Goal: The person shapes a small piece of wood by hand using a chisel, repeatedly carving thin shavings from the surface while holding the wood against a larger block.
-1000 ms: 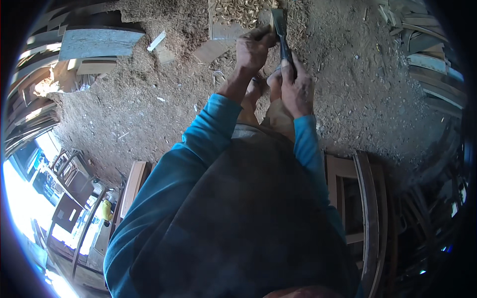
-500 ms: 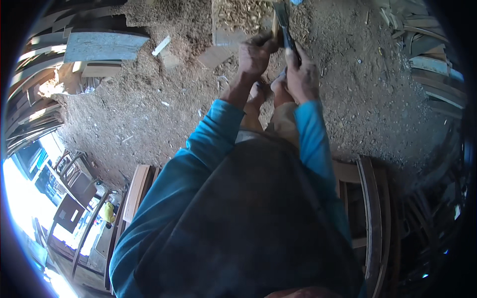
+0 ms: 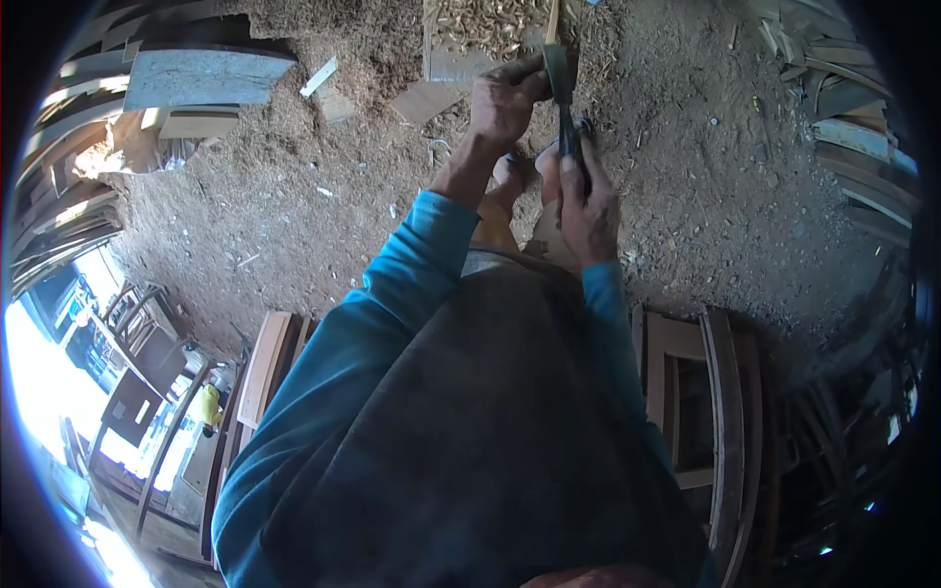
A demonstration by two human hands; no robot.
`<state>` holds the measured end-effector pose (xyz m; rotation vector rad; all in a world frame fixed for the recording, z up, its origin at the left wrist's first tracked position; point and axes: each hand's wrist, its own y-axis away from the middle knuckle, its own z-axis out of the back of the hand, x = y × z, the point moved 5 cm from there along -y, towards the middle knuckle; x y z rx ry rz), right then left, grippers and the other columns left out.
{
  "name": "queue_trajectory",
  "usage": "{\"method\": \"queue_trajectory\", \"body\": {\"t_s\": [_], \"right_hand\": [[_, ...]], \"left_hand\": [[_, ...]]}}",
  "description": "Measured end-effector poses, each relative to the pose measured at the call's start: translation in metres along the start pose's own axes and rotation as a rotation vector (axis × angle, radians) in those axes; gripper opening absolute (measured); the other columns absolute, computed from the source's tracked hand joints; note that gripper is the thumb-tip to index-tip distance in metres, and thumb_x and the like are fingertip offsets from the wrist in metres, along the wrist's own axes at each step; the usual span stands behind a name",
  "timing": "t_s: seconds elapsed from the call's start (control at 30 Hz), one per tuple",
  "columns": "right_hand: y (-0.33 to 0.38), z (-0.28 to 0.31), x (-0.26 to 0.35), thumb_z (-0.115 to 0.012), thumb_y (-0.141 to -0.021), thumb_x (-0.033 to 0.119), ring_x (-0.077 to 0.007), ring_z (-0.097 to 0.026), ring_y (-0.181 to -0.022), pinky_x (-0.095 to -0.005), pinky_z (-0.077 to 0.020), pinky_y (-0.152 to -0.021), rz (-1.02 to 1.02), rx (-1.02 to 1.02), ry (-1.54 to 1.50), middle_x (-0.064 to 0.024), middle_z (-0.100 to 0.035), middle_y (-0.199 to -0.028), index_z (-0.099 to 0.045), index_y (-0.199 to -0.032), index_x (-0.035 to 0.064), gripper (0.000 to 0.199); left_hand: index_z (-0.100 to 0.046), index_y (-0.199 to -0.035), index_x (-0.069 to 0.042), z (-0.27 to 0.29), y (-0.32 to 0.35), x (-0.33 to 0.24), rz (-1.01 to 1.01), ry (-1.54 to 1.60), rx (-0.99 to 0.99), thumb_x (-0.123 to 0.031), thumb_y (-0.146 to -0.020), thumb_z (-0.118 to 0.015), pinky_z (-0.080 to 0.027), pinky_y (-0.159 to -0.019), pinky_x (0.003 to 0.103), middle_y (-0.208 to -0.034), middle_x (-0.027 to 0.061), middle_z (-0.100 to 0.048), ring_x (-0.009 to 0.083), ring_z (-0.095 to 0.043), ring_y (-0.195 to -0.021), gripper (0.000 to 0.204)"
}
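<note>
My right hand (image 3: 590,211) is closed round the dark handle of a chopping knife (image 3: 559,76), whose broad blade points away from me. Left of the blade, my left hand (image 3: 503,106) is closed on a slim wooden stick (image 3: 553,22). The stick's pale upper part shows beyond the blade; its lower part is hidden behind blade and fingers. The blade lies against or just over the stick; I cannot tell whether they touch. Curled wood shavings (image 3: 480,24) are heaped just beyond on a flat board (image 3: 456,67).
My feet (image 3: 549,162) stand on the shaving-strewn ground below the hands. Planks (image 3: 206,78) are stacked at the left, and more wood (image 3: 853,137) at the right. Wooden frames (image 3: 723,421) stand beside me. A person in yellow (image 3: 210,404) is far off at lower left.
My right hand has drawn the knife back toward me, so its blade is now beside my left fingers. My left hand with the stick has barely moved.
</note>
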<state>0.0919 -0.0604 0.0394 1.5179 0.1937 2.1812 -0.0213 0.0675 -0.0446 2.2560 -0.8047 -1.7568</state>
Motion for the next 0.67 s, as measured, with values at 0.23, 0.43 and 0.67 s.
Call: {"method": "queue_trajectory", "body": {"t_s": [0.23, 0.43, 0.67], "right_hand": [[-0.009, -0.006, 0.006, -0.049, -0.109, 0.029, -0.0370, -0.068, -0.114, -0.0431, -0.0531, -0.095, -0.113, 0.016, -0.107, -0.0275, -0.068, -0.124, -0.056, -0.143, 0.0015, 0.044], [-0.005, -0.004, -0.005, -0.048, -0.109, 0.031, -0.0317, -0.070, -0.107, -0.0418, -0.0544, -0.088, -0.009, -0.017, -0.104, -0.0245, -0.069, -0.122, -0.056, -0.144, 0.0028, 0.045], [-0.006, -0.012, -0.004, -0.051, -0.109, 0.034, -0.0086, -0.052, -0.056, -0.0288, -0.0445, -0.054, -0.027, -0.021, -0.128, -0.0008, -0.059, -0.071, -0.058, -0.144, 0.0069, 0.045]], "left_hand": [[-0.063, -0.134, 0.008, 0.004, -0.004, -0.005, -0.004, 0.002, 0.032, -0.010, -0.102, -0.062, -0.058, -0.094, 0.034, -0.114, 0.0143, -0.074, 0.0206, -0.072, -0.103, 0.037], [-0.060, -0.136, 0.009, 0.006, -0.005, -0.003, 0.032, -0.037, 0.004, -0.010, -0.102, -0.063, -0.057, -0.096, 0.034, -0.115, 0.0147, -0.073, 0.0206, -0.071, -0.104, 0.039], [-0.061, -0.138, 0.005, 0.009, -0.008, 0.001, 0.047, -0.030, 0.037, -0.010, -0.101, -0.066, -0.058, -0.097, 0.036, -0.118, 0.0131, -0.072, 0.0218, -0.071, -0.107, 0.041]]}}
